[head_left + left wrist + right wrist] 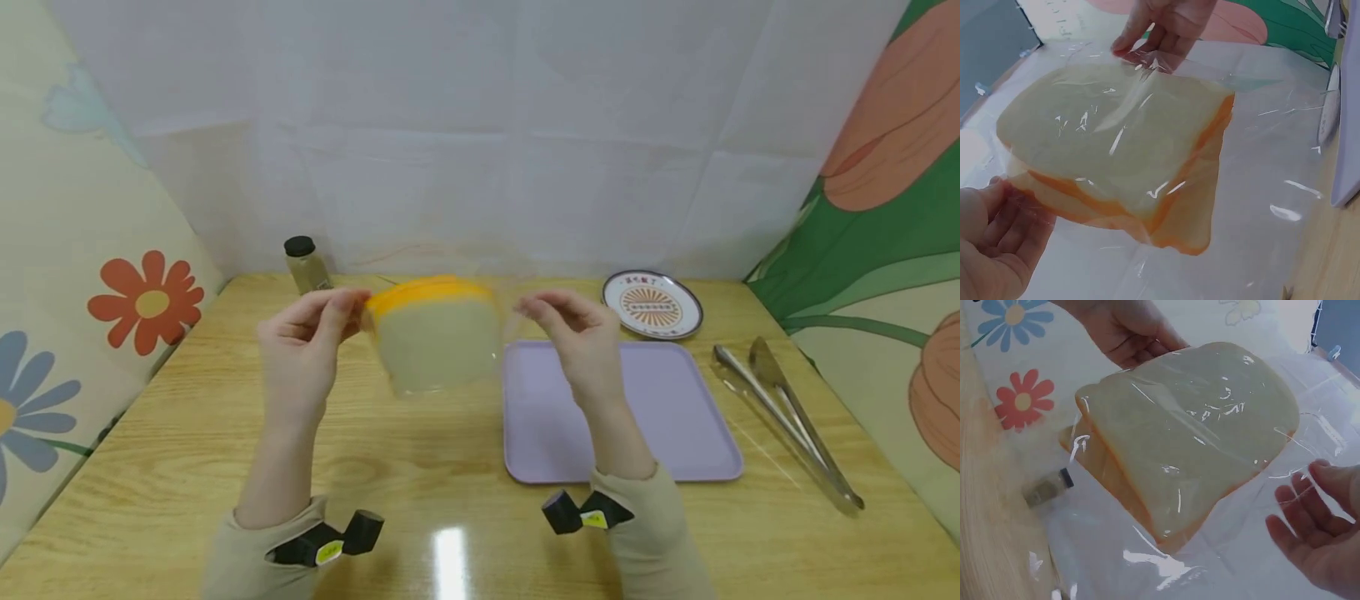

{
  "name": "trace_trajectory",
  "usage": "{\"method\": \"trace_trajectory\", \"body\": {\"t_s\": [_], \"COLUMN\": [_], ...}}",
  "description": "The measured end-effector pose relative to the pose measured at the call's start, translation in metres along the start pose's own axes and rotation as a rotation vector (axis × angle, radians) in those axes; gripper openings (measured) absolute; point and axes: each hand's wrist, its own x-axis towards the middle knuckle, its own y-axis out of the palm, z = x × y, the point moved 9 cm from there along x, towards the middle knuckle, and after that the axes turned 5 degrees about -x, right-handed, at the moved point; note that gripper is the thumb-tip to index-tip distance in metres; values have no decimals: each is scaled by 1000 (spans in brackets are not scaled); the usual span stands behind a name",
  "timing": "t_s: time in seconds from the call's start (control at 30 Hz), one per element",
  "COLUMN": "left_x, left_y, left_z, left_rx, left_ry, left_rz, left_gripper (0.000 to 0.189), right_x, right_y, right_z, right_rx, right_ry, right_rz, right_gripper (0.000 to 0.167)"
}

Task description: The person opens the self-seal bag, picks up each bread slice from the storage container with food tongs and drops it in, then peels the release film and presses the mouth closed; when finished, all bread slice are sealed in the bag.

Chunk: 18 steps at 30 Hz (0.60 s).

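Note:
Two slices of bread (438,346), pale with orange-brown crusts, lie stacked inside a clear plastic bag (1154,565). Both hands hold the bag up above the table, one at each side. My left hand (303,342) pinches the left edge, thumb against fingers, right by the crust. At the other side my right hand (581,342) pinches the thin film between thumb and fingertips, a little apart from the bread. In the left wrist view, glossy creases run over the upper slice (1110,137), and the lower slice (1191,219) sticks out beneath it.
A lilac tray (675,417) sits on the wooden table (375,483), partly behind the right forearm. Beyond it lies a patterned plate (652,304). Metal tongs (795,425) rest at the far right. A small black-capped jar (307,267) stands at the back left.

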Motion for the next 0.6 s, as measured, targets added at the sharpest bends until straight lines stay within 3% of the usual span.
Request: {"method": "trace_trajectory", "body": {"t_s": [0.17,0.27,0.43,0.6], "left_x": [2,1,-1,-3], "left_y": [-7,-11,-5,4], "left_z": [-8,-15,-22,-26], "left_rx": [32,96,334,415], "left_ry": [-14,42,169,263], "left_rz": [1,-18,-6,33], "left_gripper": [13,12,13,8], "right_x": [0,-1,-3,-2], "right_y": [0,1,-1,1], "right_z": [0,2,6,0], "right_rx": [-32,-27,-49,-8], "right_ry": [61,59,64,118], "right_rz": [-31,-27,2,56], "right_gripper": [8,8,6,13]}}
